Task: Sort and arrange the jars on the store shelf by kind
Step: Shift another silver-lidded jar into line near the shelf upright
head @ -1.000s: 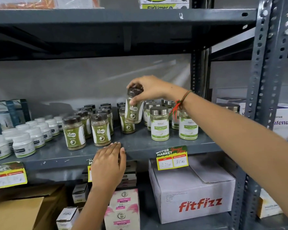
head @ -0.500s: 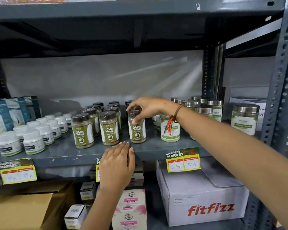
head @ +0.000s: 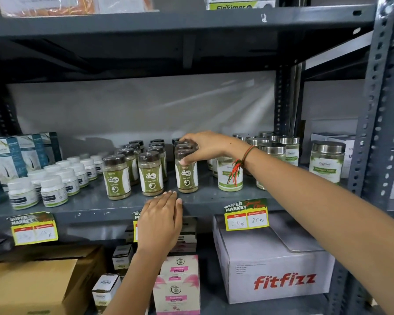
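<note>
A brown-lidded Gaska jar (head: 187,176) stands on the grey shelf (head: 96,205), at the front of the right-hand row of like jars. My right hand (head: 205,146) grips its lid from above. Two more rows of brown-lidded Gaska jars (head: 150,176) stand just left of it. Silver-lidded jars with green labels (head: 273,155) are grouped to the right, partly hidden by my forearm. Small white jars (head: 55,187) fill the left part of the shelf. My left hand (head: 162,221) rests flat on the shelf's front edge, fingers together, holding nothing.
Blue-and-white boxes (head: 14,155) stand at the far left of the shelf. A steel upright (head: 380,110) rises on the right. Below are a white Fitfizz carton (head: 280,264), pink-and-white boxes (head: 178,287) and a brown carton (head: 32,287). Yellow price tags (head: 246,219) hang from the shelf edge.
My right hand has brought the brown-lidded jar down from the air and set it on the shelf at the front of the Gaska rows. My left hand has stayed on the shelf edge.
</note>
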Demonstrator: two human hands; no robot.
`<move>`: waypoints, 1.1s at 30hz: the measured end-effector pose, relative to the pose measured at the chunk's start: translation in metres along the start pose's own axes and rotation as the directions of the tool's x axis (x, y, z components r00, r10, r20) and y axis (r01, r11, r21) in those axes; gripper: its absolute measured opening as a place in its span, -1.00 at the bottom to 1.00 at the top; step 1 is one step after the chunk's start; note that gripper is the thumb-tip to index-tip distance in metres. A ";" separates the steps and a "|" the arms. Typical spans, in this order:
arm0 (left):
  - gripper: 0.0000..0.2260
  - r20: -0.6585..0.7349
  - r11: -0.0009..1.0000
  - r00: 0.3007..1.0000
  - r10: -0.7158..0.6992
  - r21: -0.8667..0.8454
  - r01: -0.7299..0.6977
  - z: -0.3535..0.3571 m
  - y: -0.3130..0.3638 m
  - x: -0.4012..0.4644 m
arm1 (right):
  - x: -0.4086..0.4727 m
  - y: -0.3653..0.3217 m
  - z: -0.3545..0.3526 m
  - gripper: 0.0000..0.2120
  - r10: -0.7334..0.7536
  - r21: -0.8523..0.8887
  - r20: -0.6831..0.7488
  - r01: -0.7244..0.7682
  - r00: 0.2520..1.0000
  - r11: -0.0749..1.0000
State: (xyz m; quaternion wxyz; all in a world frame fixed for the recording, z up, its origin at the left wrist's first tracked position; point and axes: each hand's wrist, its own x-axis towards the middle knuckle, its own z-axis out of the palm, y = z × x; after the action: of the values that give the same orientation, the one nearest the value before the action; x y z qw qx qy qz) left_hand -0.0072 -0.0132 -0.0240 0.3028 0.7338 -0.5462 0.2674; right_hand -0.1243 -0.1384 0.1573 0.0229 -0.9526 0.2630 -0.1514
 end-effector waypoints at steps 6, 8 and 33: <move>-0.56 0.008 1.000 1.000 0.002 -0.009 -0.002 0.001 0.000 -0.001 | -0.055 0.026 -0.035 -0.42 -0.022 -0.164 -0.363 -0.041 0.931 0.986; -0.55 0.012 1.000 1.000 -0.009 -0.012 0.009 0.002 0.000 0.000 | -0.078 0.043 -0.050 -0.49 0.011 -0.172 -0.451 -0.099 0.893 0.980; -0.55 0.003 1.000 1.000 -0.019 0.015 0.019 -0.002 0.004 -0.003 | -0.147 0.146 -0.059 -0.57 0.658 -0.702 -0.250 -0.601 0.710 0.382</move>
State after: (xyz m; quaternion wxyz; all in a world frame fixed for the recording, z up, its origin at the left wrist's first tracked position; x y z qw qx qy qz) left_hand -0.0122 -0.0101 -0.0242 0.2990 0.7415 -0.5377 0.2675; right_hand -0.3344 -0.1872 0.1544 -0.3018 -0.7060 0.6403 0.0231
